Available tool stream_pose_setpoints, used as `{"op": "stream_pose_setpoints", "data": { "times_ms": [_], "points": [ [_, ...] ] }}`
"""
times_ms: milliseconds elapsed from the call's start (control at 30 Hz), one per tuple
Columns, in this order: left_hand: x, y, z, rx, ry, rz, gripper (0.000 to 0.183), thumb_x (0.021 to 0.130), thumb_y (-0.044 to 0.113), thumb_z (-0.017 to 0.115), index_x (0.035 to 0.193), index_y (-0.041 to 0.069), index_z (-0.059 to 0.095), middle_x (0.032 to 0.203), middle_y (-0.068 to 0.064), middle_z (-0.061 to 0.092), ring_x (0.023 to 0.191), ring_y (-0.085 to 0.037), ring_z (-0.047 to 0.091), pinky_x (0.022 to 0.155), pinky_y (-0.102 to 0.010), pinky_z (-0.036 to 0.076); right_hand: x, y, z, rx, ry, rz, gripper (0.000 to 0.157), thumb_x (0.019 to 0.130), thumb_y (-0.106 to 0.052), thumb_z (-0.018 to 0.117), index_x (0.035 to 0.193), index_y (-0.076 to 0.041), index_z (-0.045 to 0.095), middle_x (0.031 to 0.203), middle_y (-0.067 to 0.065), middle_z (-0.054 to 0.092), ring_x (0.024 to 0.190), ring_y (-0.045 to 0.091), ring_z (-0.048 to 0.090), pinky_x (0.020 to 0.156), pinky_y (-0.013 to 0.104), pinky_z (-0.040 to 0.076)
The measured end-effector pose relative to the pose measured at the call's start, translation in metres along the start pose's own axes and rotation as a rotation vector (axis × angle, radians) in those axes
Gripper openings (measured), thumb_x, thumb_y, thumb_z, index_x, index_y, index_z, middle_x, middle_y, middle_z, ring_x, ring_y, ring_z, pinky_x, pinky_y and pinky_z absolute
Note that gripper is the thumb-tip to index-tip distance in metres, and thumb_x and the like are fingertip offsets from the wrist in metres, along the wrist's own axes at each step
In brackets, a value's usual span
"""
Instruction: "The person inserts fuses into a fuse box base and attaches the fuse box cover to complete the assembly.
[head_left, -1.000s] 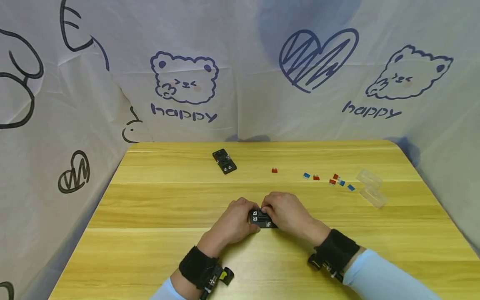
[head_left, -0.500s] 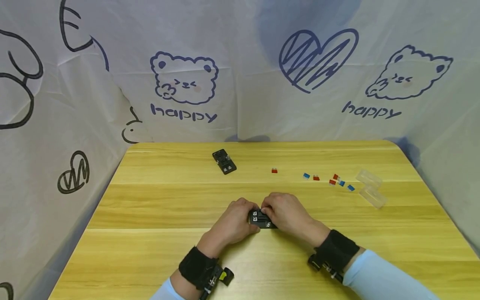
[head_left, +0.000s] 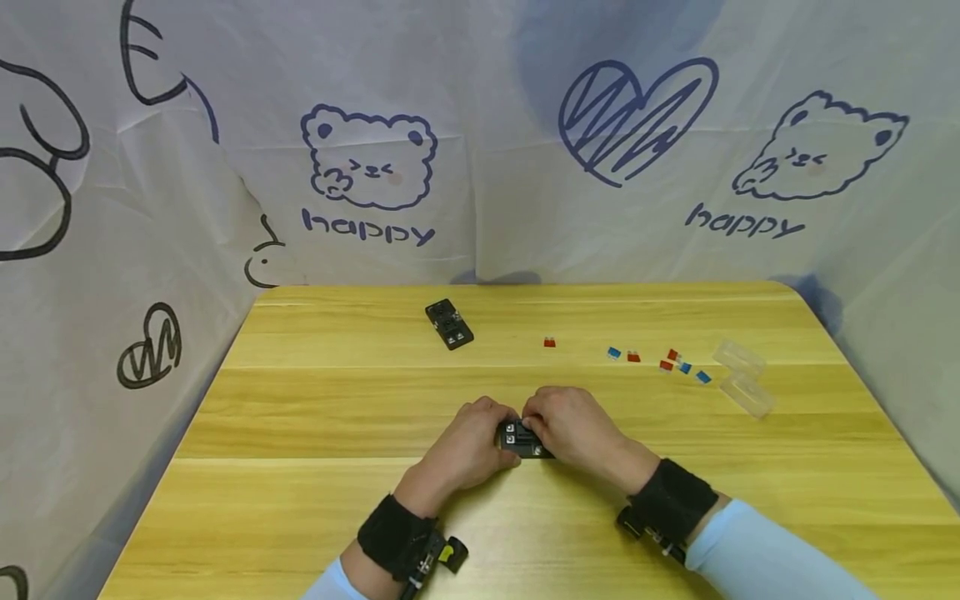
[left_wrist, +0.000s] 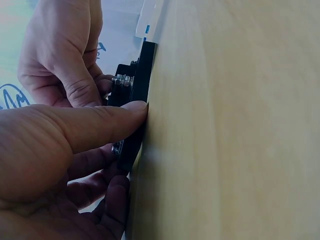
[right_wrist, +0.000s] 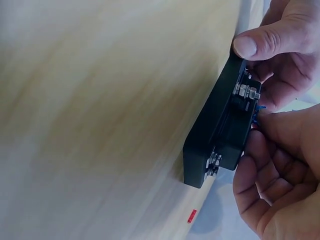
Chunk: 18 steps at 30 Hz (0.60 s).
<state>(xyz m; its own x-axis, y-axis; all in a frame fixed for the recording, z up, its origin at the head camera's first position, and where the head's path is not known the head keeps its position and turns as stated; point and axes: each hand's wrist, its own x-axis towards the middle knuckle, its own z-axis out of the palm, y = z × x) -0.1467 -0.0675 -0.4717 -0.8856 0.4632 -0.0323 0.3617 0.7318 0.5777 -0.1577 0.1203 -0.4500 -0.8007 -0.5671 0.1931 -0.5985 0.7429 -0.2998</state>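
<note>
A black fuse block (head_left: 516,451) with metal screw terminals lies on the table between my two hands in the head view. My left hand (head_left: 467,446) grips its left end, thumb (left_wrist: 132,110) on the near edge and fingers around the far side. Over the block's raised middle, my right hand (head_left: 573,427) pinches a small blue blade fuse (right_wrist: 258,113) between thumb and fingertips. Only a sliver of blue shows there in the right wrist view; the rest is hidden by the fingers. The fuse sits right at the top of the block.
Toward the back of the wooden table (head_left: 337,333) lies a second black fuse block (head_left: 448,323). A lone red blade fuse (head_left: 550,342) is right of it, then several red and blue fuses. Two clear plastic pieces (head_left: 746,394) lie at the far right.
</note>
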Motion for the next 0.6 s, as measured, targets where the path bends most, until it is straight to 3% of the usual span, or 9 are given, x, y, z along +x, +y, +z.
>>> {"op": "stream_pose_setpoints", "data": {
  "times_ms": [600],
  "points": [
    [-0.0001, -0.0002, 0.0003, -0.001, 0.003, 0.0, 0.047, 0.075, 0.027, 0.08, 0.116, 0.012, 0.064, 0.112, -0.004, 0.059, 0.101, -0.022, 0.052, 0.089, -0.037, 0.045, -0.0032, 0.0028, 0.0019, 0.055, 0.014, 0.046, 0.004, 0.086, -0.015, 0.072, 0.089, -0.015, 0.074, 0.082, -0.005, 0.064, 0.073, 0.009, 0.056, 0.068, 0.031, 0.05]
  ]
}}
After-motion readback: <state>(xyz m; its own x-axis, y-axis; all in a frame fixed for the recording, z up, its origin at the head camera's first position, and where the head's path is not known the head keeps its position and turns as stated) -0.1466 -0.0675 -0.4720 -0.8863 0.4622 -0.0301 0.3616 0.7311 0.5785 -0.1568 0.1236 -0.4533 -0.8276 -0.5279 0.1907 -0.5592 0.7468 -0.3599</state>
